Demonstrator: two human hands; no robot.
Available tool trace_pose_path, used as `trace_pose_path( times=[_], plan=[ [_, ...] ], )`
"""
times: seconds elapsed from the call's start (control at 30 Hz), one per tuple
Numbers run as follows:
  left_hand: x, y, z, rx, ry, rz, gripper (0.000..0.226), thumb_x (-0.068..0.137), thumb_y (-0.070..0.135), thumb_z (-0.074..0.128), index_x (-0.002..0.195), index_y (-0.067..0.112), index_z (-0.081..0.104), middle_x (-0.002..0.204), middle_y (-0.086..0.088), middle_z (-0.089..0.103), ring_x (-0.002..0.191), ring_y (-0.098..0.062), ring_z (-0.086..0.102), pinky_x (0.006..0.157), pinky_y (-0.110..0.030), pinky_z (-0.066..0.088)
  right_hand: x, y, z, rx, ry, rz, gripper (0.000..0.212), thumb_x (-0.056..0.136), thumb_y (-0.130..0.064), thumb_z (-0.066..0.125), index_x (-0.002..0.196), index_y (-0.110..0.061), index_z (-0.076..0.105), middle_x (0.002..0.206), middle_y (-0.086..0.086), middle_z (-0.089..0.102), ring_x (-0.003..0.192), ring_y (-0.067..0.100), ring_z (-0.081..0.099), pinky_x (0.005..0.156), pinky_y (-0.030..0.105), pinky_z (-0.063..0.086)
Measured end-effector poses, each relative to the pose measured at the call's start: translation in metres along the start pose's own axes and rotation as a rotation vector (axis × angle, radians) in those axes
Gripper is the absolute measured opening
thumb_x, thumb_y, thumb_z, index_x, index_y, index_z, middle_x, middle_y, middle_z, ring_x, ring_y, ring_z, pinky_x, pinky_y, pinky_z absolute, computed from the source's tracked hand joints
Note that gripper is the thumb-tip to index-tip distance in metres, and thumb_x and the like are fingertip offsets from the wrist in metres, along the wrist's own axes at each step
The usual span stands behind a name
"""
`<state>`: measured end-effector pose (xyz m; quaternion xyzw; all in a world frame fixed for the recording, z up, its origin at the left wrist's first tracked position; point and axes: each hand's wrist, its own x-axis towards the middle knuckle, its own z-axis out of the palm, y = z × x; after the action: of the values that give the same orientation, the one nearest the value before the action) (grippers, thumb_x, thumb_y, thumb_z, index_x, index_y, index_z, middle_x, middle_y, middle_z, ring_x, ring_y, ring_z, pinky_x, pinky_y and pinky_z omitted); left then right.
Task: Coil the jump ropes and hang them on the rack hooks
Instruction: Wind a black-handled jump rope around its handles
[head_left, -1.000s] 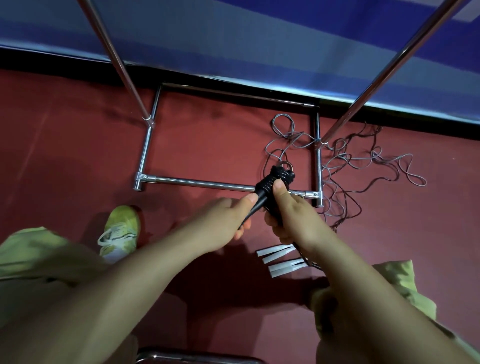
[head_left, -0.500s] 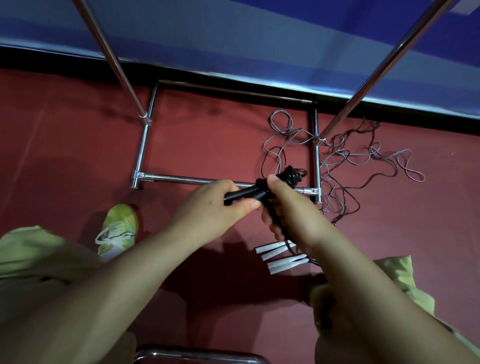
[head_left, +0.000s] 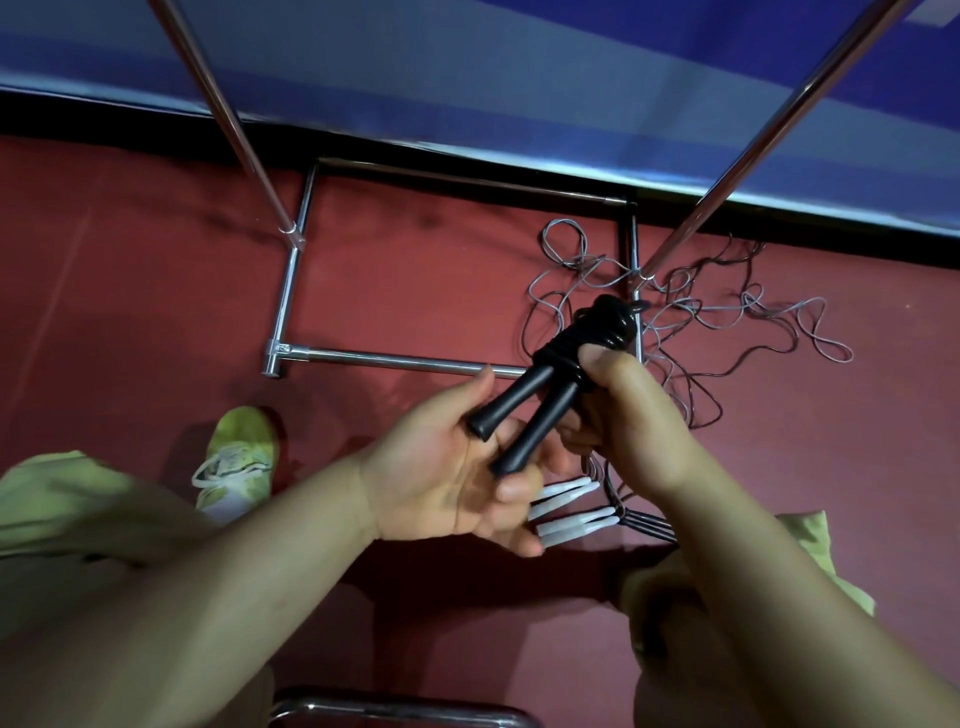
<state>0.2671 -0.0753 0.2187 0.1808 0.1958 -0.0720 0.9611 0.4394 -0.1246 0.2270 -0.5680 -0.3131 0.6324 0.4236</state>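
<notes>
Red floor (head_left: 156, 291), blue wall (head_left: 493, 67), dim light

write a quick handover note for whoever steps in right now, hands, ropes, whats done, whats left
Right hand: grips the black jump rope at its wound cord, thumb pressed on the wraps.
Left hand: open, palm up, under the two black handles.
Loose ropes: a grey and dark tangle on the red floor by the rack base.
White handles: on the floor below the hands.
Done: the black rope is coiled around itself.
Left: hang it on a rack hook (no hooks in view), then untangle, coil and hang the others.
</notes>
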Motion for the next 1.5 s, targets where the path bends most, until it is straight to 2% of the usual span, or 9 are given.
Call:
trace_pose_path(
  times=[0.2, 0.33, 0.63, 0.8, 0.93, 1.07, 1.27, 1.4, 1.5],
  plan=[
    [-0.001, 0.010, 0.012, 0.046, 0.302, 0.073, 0.053, 0.081, 0.058, 0.032, 0.068, 0.014, 0.058, 0.046, 0.005, 0.033, 0.033, -0.004, 0.021, 0.038, -0.017, 0.029, -0.003, -0.007, 0.004, -0.181, -0.006, -0.015, 0.068, 0.083, -0.064, 0.039, 0.069, 0.002, 0.045, 0.064, 0.015, 0.037, 0.052, 0.026, 0.022, 0.052, 0.042, 0.015],
    [0.001, 0.010, 0.011, 0.231, 0.499, 0.104, 0.055, 0.097, 0.050, 0.021, 0.074, 0.012, 0.053, 0.047, 0.003, 0.037, 0.036, -0.007, 0.020, 0.044, -0.023, 0.027, -0.004, -0.009, 0.007, -0.340, 0.088, 0.039, 0.062, 0.101, -0.048, 0.027, 0.060, -0.007, 0.048, 0.055, 0.011, 0.041, 0.044, 0.015, 0.033, 0.045, 0.025, 0.032],
    [0.008, 0.014, 0.008, 0.647, 0.825, 0.256, 0.054, 0.103, 0.037, 0.022, 0.069, 0.010, 0.054, 0.041, 0.004, 0.043, 0.035, -0.008, 0.033, 0.047, -0.026, 0.034, -0.003, -0.003, 0.012, -0.551, 0.214, 0.178, 0.069, 0.099, -0.056, 0.021, 0.056, -0.009, 0.049, 0.050, 0.005, 0.053, 0.046, 0.012, 0.045, 0.058, 0.026, 0.037],
    [0.004, 0.015, -0.003, 0.951, 0.927, 0.245, 0.057, 0.096, 0.051, 0.024, 0.066, 0.016, 0.057, 0.046, 0.004, 0.048, 0.049, -0.015, 0.046, 0.060, -0.030, 0.043, -0.002, 0.010, 0.019, -0.302, 0.245, 0.215, 0.063, 0.097, -0.059, 0.027, 0.064, -0.013, 0.054, 0.048, 0.000, 0.049, 0.049, 0.019, 0.046, 0.077, 0.051, 0.052],
    [-0.001, 0.012, 0.000, 1.278, 1.006, 0.253, 0.038, 0.100, 0.038, 0.029, 0.068, 0.028, 0.046, 0.065, 0.007, 0.050, 0.074, -0.022, 0.052, 0.074, -0.034, 0.040, 0.000, 0.007, 0.021, -0.172, 0.198, 0.300, 0.069, 0.088, -0.070, 0.026, 0.078, -0.011, 0.060, 0.052, -0.003, 0.051, 0.048, 0.012, 0.046, 0.058, 0.031, 0.043],
    [0.000, 0.007, -0.003, 1.383, 0.934, 0.208, 0.026, 0.098, 0.044, 0.032, 0.090, 0.023, 0.045, 0.075, 0.006, 0.047, 0.082, -0.022, 0.050, 0.077, -0.038, 0.041, 0.000, 0.004, 0.019, -0.162, 0.172, 0.306, 0.073, 0.074, -0.081, 0.042, 0.084, -0.011, 0.061, 0.060, 0.001, 0.047, 0.049, 0.012, 0.040, 0.052, 0.028, 0.029],
    [0.003, 0.005, -0.004, 1.311, 0.902, 0.143, 0.027, 0.086, 0.053, 0.055, 0.088, 0.028, 0.046, 0.078, 0.008, 0.051, 0.069, -0.013, 0.050, 0.063, -0.032, 0.038, -0.003, 0.002, 0.016, -0.092, 0.182, 0.274, 0.032, 0.092, -0.040, 0.047, 0.070, -0.021, 0.036, 0.058, -0.002, 0.021, 0.051, 0.013, 0.012, 0.058, 0.037, 0.009],
    [0.003, 0.009, -0.004, 0.778, 0.710, 0.067, 0.038, 0.067, 0.055, 0.061, 0.086, 0.022, 0.058, 0.077, 0.003, 0.062, 0.069, -0.012, 0.053, 0.079, -0.038, 0.048, -0.002, 0.001, 0.016, 0.016, 0.174, 0.141, 0.021, 0.070, -0.033, 0.046, 0.065, -0.018, 0.034, 0.049, -0.005, 0.023, 0.044, 0.010, 0.016, 0.048, 0.028, 0.012],
    [-0.002, 0.006, -0.004, 0.224, 0.266, -0.022, 0.070, 0.071, 0.072, 0.040, 0.094, 0.010, 0.066, 0.086, -0.008, 0.069, 0.078, -0.021, 0.063, 0.081, -0.040, 0.051, -0.003, 0.001, 0.010, 0.143, 0.116, 0.017, 0.029, 0.059, -0.037, 0.054, 0.063, -0.013, 0.038, 0.044, -0.002, 0.030, 0.040, 0.009, 0.023, 0.042, 0.021, 0.023]
  ],
)
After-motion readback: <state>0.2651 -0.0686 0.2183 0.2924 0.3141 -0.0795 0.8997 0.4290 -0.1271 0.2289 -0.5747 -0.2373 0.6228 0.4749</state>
